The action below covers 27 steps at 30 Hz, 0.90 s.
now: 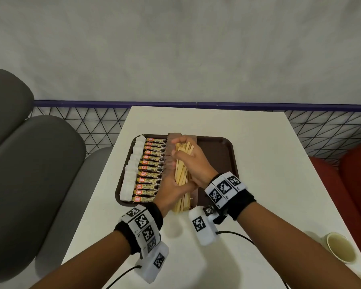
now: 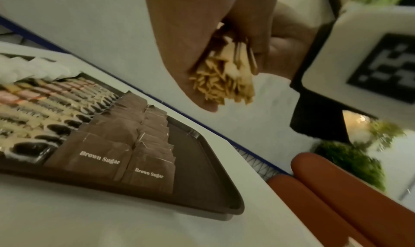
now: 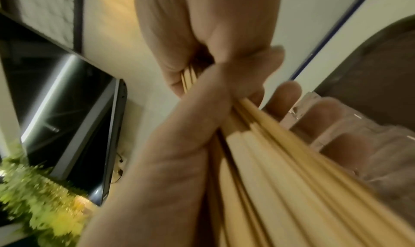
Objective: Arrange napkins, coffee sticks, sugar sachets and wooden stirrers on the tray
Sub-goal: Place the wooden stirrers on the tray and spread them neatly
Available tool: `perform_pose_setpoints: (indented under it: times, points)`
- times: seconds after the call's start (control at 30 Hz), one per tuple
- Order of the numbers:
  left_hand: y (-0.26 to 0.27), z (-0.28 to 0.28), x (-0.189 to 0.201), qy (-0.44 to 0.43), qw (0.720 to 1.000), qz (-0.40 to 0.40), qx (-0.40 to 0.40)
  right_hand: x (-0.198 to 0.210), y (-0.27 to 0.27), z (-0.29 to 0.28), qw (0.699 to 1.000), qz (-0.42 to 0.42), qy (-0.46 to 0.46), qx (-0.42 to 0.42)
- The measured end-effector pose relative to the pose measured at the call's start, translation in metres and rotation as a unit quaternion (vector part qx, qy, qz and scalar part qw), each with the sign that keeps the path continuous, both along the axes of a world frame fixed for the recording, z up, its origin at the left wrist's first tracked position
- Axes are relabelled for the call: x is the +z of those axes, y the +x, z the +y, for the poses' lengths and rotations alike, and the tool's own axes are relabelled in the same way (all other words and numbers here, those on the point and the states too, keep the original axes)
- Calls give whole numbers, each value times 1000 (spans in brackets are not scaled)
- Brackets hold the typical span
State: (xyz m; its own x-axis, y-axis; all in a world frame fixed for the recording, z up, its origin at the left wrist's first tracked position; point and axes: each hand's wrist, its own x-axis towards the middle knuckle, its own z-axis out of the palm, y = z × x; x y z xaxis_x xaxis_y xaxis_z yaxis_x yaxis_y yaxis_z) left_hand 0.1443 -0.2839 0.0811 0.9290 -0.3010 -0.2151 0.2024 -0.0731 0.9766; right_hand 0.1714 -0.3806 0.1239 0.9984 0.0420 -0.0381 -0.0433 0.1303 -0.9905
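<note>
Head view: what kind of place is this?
Probably a café or canteen seating area: a small white table between padded bench seats, a brown serving tray of sugar sachets, and a paper cup.

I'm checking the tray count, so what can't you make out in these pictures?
- Stirrers: number unclear; both hands wrap the bundle, head view.
- Sugar sachets: mostly hidden behind hands in head view; overlapped in left wrist view.
- Coffee sticks: blurred, left wrist view.
- Cup: contents unclear.
</note>
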Motion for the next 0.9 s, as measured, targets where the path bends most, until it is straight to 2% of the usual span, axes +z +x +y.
perform_pose_setpoints:
  times: [0.13,0.23,0.37,0.43,0.53,0.6,0.8,0.9]
  points:
    - [0,0,6,-82,995,55,-20,-1,4,-1,999,2,-12,49]
    - [0,0,8,-69,995,60,-27,2,7,-5,997,2,-54,47]
    - [0,1,13,-52,993,83,-63,12,15,-20,994,-29,-100,-16]
    - [0,1,14,-47,993,81,-75,18,19,-22,989,-28,-145,-1]
    - [-4,-1,12,-53,990,97,-89,20,18,-20,945,-30,-307,112]
    - [-6,-1,12,-60,990,102,-80,22,18,-22,921,-32,-357,154]
    - [-8,-8,12,-71,992,98,-45,14,21,-22,936,-31,-312,159]
    - [-1,-6,13,-56,995,82,-21,12,17,-28,974,-26,-217,59]
